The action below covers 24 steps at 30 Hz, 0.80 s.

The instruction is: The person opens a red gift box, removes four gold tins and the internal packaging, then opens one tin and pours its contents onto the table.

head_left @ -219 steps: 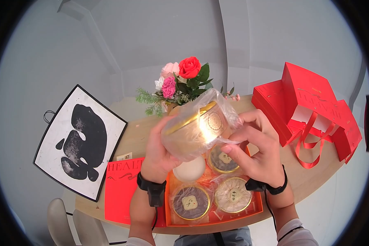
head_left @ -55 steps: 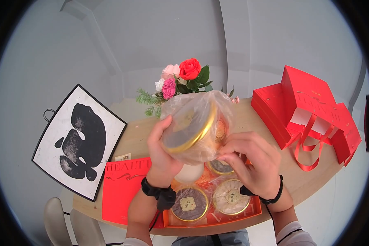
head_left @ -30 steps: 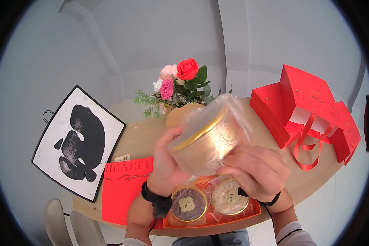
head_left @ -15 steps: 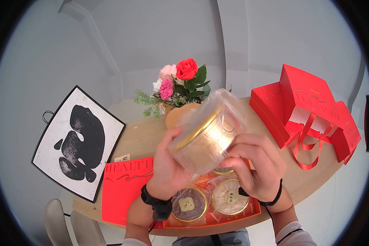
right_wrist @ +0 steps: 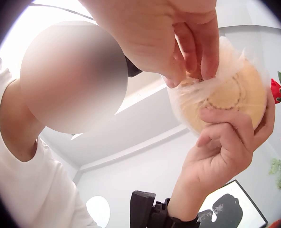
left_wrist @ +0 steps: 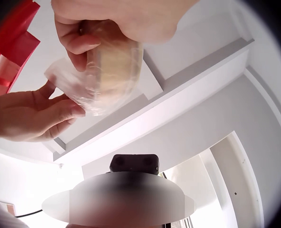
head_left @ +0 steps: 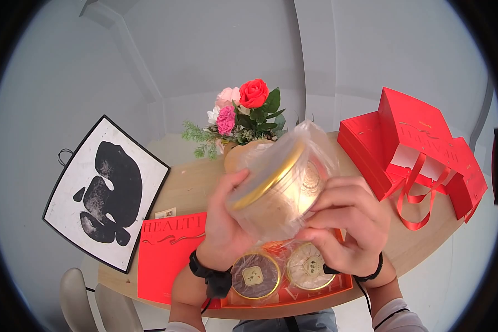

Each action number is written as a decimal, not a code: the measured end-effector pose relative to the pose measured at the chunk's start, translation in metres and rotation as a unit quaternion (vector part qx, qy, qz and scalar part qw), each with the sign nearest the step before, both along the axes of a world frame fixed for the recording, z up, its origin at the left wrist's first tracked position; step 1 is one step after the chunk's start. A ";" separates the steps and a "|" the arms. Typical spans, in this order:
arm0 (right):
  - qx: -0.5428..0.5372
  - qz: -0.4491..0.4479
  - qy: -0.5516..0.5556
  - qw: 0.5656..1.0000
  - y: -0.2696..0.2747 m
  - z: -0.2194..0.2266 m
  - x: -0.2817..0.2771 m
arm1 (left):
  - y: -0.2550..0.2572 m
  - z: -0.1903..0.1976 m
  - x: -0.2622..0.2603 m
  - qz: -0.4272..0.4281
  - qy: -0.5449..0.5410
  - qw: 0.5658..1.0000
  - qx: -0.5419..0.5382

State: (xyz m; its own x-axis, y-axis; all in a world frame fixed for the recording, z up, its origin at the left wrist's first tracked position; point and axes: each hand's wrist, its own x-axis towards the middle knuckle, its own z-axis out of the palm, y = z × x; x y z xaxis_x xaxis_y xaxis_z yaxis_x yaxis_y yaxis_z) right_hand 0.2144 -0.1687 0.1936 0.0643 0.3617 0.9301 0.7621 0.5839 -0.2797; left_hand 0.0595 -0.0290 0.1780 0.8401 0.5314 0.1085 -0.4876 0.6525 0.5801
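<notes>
My left hand (head_left: 227, 221) grips a round gold-rimmed tin (head_left: 271, 199) in clear plastic wrap (head_left: 321, 141), tilted above the open box. At the tin's right side, my right hand (head_left: 357, 221) pinches the wrap between thumb and fingers. The right wrist view shows the tin's round embossed base (right_wrist: 226, 95), with gathered plastic (right_wrist: 204, 88) at the right fingertips and the left fingers (right_wrist: 228, 118) curled against the base. In the left wrist view, plastic (left_wrist: 71, 85) stretches from the tin's side to the right hand (left_wrist: 40, 114).
Below the hands, an orange-red box (head_left: 346, 282) holds wrapped tins, including a dark one (head_left: 254, 276) and a pale one (head_left: 310, 265). A red panel (head_left: 166, 265) lies left. Flowers (head_left: 253, 93) stand behind, red packaging (head_left: 420, 122) at right, a framed picture (head_left: 149, 160) at left.
Since 1.8 seconds ago, the tin has turned, showing more of its side and embossed base and less of its lid. My right hand still pinches the wrap; its fingers have shifted slightly.
</notes>
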 end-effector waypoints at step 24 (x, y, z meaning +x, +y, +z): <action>-0.010 -0.009 -0.015 1.000 -0.009 0.002 0.000 | -0.013 0.003 0.000 0.002 0.033 0.998 0.055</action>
